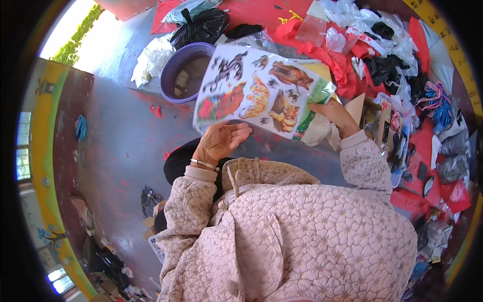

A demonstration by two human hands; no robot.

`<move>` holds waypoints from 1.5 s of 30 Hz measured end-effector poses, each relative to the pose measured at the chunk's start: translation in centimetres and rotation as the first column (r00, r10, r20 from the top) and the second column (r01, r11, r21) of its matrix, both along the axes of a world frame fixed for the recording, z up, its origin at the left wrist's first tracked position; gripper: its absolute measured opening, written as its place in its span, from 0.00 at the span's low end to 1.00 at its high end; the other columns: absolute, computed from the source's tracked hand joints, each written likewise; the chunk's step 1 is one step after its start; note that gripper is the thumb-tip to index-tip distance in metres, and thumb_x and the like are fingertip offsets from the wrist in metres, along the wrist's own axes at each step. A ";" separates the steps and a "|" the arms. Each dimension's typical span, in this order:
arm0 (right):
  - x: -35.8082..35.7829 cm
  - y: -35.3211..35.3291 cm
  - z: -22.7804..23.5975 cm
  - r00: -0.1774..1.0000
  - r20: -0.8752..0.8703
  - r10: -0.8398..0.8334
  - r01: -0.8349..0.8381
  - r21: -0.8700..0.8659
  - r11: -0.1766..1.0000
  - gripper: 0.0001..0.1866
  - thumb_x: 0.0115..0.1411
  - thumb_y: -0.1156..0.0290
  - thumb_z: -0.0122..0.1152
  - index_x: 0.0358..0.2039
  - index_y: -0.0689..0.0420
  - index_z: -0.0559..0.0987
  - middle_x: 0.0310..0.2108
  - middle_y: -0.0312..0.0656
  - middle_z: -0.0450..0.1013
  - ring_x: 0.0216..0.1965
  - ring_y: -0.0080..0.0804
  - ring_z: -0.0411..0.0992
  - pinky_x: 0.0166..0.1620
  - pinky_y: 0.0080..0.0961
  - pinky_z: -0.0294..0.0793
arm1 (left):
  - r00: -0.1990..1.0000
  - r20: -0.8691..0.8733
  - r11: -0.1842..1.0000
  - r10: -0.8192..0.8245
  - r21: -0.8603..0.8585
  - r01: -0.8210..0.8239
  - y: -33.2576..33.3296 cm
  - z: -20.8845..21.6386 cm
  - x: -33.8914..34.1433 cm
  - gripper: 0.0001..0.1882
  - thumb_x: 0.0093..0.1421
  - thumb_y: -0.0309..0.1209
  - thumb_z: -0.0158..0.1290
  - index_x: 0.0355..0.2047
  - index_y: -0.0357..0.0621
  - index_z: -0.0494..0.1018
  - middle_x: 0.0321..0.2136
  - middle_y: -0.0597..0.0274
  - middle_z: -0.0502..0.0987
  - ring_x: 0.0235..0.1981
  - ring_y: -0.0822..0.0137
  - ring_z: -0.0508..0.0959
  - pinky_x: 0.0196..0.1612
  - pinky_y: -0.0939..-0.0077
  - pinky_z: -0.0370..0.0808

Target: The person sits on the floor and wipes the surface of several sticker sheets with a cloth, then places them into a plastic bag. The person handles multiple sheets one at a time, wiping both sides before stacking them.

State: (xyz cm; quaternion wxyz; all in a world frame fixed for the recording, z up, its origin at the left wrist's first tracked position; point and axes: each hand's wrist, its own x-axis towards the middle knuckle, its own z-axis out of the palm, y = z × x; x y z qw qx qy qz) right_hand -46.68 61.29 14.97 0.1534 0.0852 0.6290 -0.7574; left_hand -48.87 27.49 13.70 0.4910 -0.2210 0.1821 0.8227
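Head view, looking down through a round fisheye whose dark rim swallows the corners of the frame. In the upper middle, a sheet [256, 93] of colourful animal pictures is held up, tilted, in front of the person. Dark dragon-like shapes fill its upper left part, a bear and tigers its right; glare on its glossy face blurs the smaller figures. A green strip runs down its right edge, partly covered by the hand there.

The right hand [338, 117], right of centre, grips the sheet's right edge; most of its fingers are hidden. Pale, crumpled material [318, 130] hangs just below that hand, and I cannot tell what it is. The left hand [221, 142], left of centre, is spread open, palm up, below the sheet's lower left edge; whether it touches the sheet I cannot tell. A bracelet [204, 164] circles its wrist.

Behind the sheet's left side, a purple tub [165, 75] is partly covered. A black bag [201, 27] lies above it, a white bag [151, 60] at its left. At the upper right, red cloth [344, 75] lies among tangled plastic. A quilted pink jacket [327, 231] fills the lower middle, cut off by the bottom edge.
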 end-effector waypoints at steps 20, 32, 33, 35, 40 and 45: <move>7.8 4.5 -1.2 0.750 0.660 -0.051 0.296 -0.265 0.918 0.19 0.52 0.78 0.48 0.47 0.68 0.64 0.38 0.53 0.71 0.36 0.47 0.72 0.42 0.41 0.73 | 0.763 -0.594 0.529 -0.257 -0.747 -0.403 0.7 -4.5 -4.2 0.08 0.53 0.27 0.49 0.31 0.35 0.70 0.25 0.58 0.76 0.22 0.70 0.75 0.22 0.84 0.71; 5.6 3.4 -8.2 0.803 0.585 -0.111 0.337 -0.292 0.895 0.15 0.55 0.76 0.48 0.44 0.66 0.66 0.37 0.52 0.71 0.34 0.45 0.73 0.40 0.41 0.73 | 0.766 -0.536 0.586 -0.356 -0.766 -0.263 -0.6 -2.9 -2.1 0.09 0.56 0.30 0.45 0.35 0.39 0.70 0.28 0.59 0.75 0.26 0.71 0.75 0.28 0.81 0.71; 5.6 3.6 -8.7 0.804 0.575 -0.151 0.359 -0.267 0.894 0.15 0.55 0.75 0.48 0.44 0.66 0.66 0.37 0.52 0.71 0.34 0.45 0.73 0.40 0.41 0.73 | 0.768 -0.534 0.585 -0.353 -0.767 -0.264 -0.8 -3.0 -2.0 0.09 0.56 0.30 0.45 0.35 0.39 0.70 0.28 0.60 0.75 0.26 0.71 0.75 0.28 0.81 0.71; 5.2 2.7 -8.3 0.803 0.549 -0.232 0.405 -0.219 0.888 0.15 0.56 0.75 0.48 0.44 0.66 0.65 0.37 0.52 0.71 0.34 0.45 0.73 0.39 0.42 0.73 | 0.766 -0.530 0.576 -0.364 -0.775 -0.262 -0.9 -3.1 -2.0 0.09 0.56 0.30 0.44 0.35 0.39 0.70 0.28 0.60 0.75 0.26 0.71 0.74 0.28 0.81 0.71; 4.2 -0.4 -9.1 0.888 0.443 -0.120 0.351 -0.486 0.800 0.18 0.57 0.76 0.43 0.48 0.68 0.61 0.43 0.55 0.66 0.43 0.49 0.68 0.47 0.42 0.68 | 0.730 -0.537 0.595 -0.422 -0.772 -0.224 -0.3 -2.9 -1.8 0.10 0.57 0.30 0.43 0.35 0.38 0.70 0.28 0.59 0.75 0.26 0.71 0.74 0.28 0.81 0.70; 4.0 -2.1 -14.6 0.838 0.459 -0.295 0.501 -0.433 0.750 0.15 0.56 0.78 0.45 0.45 0.67 0.64 0.40 0.49 0.68 0.39 0.42 0.70 0.43 0.37 0.72 | 0.715 -0.539 0.595 -0.445 -0.775 -0.213 -0.3 -2.8 -1.9 0.11 0.58 0.31 0.43 0.35 0.38 0.70 0.27 0.59 0.75 0.27 0.70 0.74 0.28 0.81 0.70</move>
